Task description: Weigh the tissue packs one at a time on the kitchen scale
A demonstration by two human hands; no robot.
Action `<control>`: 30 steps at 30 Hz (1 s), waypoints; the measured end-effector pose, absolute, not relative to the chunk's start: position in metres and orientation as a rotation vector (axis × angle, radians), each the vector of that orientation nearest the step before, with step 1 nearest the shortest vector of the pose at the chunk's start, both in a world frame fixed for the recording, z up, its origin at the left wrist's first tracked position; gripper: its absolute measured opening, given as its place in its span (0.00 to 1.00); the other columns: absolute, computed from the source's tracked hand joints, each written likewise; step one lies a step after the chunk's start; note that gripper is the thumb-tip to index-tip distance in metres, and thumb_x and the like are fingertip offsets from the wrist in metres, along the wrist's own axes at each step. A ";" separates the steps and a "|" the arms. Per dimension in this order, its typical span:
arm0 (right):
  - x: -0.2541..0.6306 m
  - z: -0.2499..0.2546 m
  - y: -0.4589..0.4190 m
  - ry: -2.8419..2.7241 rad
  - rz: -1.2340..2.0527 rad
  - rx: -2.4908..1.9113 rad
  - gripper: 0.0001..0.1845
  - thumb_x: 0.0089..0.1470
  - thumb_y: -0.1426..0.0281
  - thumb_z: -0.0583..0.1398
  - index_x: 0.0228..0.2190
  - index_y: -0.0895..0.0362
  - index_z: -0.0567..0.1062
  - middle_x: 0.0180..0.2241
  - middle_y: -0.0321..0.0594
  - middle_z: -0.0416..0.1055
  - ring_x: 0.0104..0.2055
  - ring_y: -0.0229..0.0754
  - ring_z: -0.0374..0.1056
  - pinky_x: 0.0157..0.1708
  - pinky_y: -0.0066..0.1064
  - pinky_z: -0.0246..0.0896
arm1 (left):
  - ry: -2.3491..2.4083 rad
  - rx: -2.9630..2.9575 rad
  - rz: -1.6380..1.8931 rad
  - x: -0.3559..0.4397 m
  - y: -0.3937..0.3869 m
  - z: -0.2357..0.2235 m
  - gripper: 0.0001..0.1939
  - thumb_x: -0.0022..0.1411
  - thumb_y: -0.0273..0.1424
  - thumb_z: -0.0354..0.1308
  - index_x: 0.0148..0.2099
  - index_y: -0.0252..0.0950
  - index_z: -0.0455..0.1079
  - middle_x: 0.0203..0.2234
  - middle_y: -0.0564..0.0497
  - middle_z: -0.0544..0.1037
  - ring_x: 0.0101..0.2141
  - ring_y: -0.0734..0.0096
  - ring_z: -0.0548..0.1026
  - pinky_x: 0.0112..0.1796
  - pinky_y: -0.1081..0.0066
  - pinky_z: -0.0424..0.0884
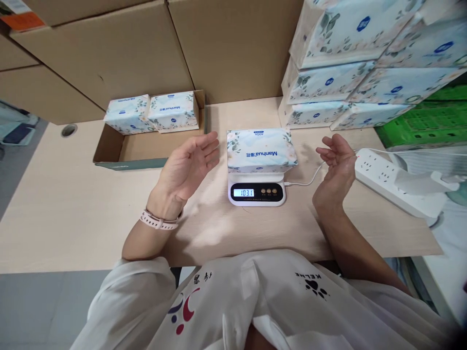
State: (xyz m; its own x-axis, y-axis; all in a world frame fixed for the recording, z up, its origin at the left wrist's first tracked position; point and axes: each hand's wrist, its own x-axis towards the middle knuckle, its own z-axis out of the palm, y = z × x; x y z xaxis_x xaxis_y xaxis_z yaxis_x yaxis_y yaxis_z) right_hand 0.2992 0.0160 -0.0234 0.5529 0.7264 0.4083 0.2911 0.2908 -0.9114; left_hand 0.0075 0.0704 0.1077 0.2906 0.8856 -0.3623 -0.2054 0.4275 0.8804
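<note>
A floral pack of tissues (260, 149) rests on a small white digital scale (256, 202), whose lit display reads 103.1. To the left of the pack, my left hand (193, 163) is raised with its palm turned inward and fingers apart, touching nothing. On the other side, my right hand (335, 167) hovers over the table, fingers loosely curled but apart, with nothing in it. Behind my left hand stands a shallow open cardboard box (138, 163) holding two tissue packs (173, 112) along its far side.
Stacked tissue packs (328, 87) rise at the back right, beside a green crate (423, 124). A white power strip (397, 182) lies right of my right hand, and a cable (306, 183) runs to the scale. Large cartons (233, 48) form a wall behind.
</note>
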 end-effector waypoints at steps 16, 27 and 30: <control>0.288 -0.011 0.004 -1.088 0.522 -1.450 0.37 0.70 0.47 0.42 0.55 0.54 0.80 0.52 0.46 0.82 0.60 0.51 0.75 0.68 0.56 0.60 | 1.027 0.658 0.892 0.023 0.066 0.098 0.11 0.61 0.34 0.59 0.43 0.36 0.76 0.58 0.44 0.79 0.69 0.56 0.66 0.72 0.59 0.57; 0.273 -0.001 0.009 -1.487 0.581 -1.651 0.41 0.67 0.42 0.41 0.66 0.51 0.70 0.57 0.50 0.77 0.65 0.61 0.66 0.69 0.72 0.50 | 0.964 0.838 0.813 0.037 0.059 0.065 0.17 0.60 0.36 0.60 0.50 0.36 0.75 0.53 0.43 0.82 0.60 0.52 0.73 0.66 0.55 0.59; 0.253 0.029 0.017 -1.627 0.559 -1.550 0.41 0.67 0.43 0.46 0.72 0.49 0.58 0.66 0.51 0.68 0.71 0.63 0.58 0.68 0.71 0.54 | 0.980 0.892 0.881 0.026 0.059 0.077 0.20 0.60 0.40 0.62 0.51 0.36 0.76 0.54 0.42 0.82 0.60 0.50 0.73 0.65 0.53 0.61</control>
